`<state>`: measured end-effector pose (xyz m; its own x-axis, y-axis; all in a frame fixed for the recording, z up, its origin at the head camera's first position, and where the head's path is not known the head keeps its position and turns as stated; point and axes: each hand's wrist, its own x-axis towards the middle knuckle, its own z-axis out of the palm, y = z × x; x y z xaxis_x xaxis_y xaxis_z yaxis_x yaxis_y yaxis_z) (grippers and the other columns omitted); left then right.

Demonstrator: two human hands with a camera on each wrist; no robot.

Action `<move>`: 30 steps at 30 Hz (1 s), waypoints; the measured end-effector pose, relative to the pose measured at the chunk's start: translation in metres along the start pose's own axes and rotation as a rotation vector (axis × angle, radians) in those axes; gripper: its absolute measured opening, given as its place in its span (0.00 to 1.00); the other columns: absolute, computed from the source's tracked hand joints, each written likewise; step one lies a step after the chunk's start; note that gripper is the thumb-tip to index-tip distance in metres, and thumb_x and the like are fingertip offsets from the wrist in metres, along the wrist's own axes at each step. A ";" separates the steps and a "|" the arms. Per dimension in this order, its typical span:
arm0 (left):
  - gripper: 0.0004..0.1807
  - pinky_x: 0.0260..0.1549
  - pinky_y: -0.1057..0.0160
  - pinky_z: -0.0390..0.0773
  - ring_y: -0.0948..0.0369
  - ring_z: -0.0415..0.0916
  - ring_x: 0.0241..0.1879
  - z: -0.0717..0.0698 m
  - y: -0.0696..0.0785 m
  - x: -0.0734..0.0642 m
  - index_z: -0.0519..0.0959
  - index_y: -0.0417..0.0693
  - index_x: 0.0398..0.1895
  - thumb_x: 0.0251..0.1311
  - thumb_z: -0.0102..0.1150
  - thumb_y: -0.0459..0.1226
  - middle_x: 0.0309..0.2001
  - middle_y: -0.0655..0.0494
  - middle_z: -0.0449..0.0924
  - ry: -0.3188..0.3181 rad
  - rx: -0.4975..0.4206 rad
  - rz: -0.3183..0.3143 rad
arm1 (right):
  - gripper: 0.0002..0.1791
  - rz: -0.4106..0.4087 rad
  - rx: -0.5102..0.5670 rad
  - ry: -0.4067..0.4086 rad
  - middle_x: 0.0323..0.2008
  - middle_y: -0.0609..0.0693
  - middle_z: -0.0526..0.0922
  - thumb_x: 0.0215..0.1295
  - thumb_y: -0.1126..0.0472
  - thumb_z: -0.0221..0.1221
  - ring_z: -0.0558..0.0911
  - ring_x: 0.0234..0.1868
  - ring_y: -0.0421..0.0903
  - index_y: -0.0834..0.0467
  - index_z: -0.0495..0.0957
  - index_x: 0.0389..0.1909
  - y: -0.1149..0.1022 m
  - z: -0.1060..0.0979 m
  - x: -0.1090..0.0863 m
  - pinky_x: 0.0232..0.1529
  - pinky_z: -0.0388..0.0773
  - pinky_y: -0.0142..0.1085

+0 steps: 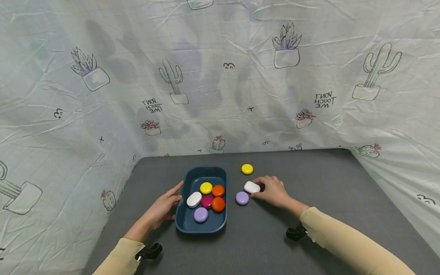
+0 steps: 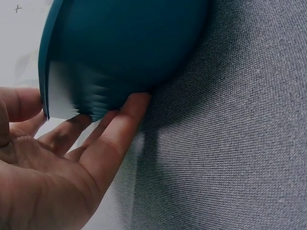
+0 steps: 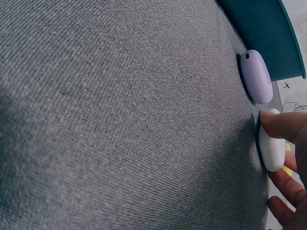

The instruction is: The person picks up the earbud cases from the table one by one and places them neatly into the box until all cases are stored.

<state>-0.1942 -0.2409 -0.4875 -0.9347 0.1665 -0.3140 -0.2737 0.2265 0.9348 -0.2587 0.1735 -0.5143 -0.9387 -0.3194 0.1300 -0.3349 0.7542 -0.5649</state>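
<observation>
My right hand [image 1: 272, 192] pinches a smooth white pebble-shaped piece [image 3: 272, 148] between thumb and fingers, low over the grey cloth. Close beside it lies a rounded lilac piece [image 1: 242, 198]; a small dark slot shows at its end in the right wrist view. My left hand [image 1: 163, 208] holds the left side of a dark blue tray [image 1: 203, 228], its fingers against the outer wall and its thumb at the rim [image 2: 43, 72]. Inside the tray are a white oval piece [image 1: 194, 199], a yellow [image 1: 206, 188], a crimson [image 1: 207, 201], a lilac [image 1: 201, 215] and two orange ones [image 1: 218, 191].
A yellow round piece [image 1: 247, 169] lies on the grey table cover [image 1: 292, 168], beyond the white piece. Behind the table hangs a pale sheet [image 1: 220, 88] printed with cacti. Black wrist cameras [image 1: 296, 232] sit under both forearms.
</observation>
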 end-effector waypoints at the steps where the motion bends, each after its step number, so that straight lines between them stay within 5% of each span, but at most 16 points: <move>1: 0.32 0.36 0.51 0.78 0.42 0.69 0.62 0.000 0.000 0.000 0.54 0.72 0.82 0.79 0.44 0.41 0.81 0.44 0.46 0.001 0.001 0.001 | 0.27 -0.004 -0.001 0.002 0.50 0.51 0.84 0.55 0.47 0.76 0.73 0.56 0.59 0.53 0.85 0.54 0.000 0.000 0.000 0.51 0.64 0.57; 19: 0.32 0.36 0.52 0.78 0.40 0.66 0.64 0.000 -0.002 -0.001 0.54 0.73 0.82 0.79 0.44 0.41 0.81 0.43 0.47 0.017 0.021 0.002 | 0.25 0.013 -0.005 0.007 0.45 0.49 0.84 0.55 0.48 0.76 0.75 0.51 0.56 0.54 0.86 0.52 -0.002 0.001 0.002 0.50 0.65 0.58; 30: 0.32 0.36 0.52 0.77 0.39 0.65 0.65 -0.001 -0.004 -0.002 0.54 0.72 0.82 0.79 0.44 0.42 0.81 0.43 0.45 0.010 0.033 0.009 | 0.26 0.019 0.072 0.061 0.45 0.50 0.82 0.56 0.50 0.75 0.73 0.50 0.56 0.53 0.85 0.56 -0.030 -0.010 0.011 0.47 0.66 0.49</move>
<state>-0.1917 -0.2433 -0.4909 -0.9395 0.1593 -0.3034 -0.2574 0.2562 0.9317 -0.2598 0.1534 -0.4873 -0.9487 -0.2686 0.1666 -0.3123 0.7160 -0.6244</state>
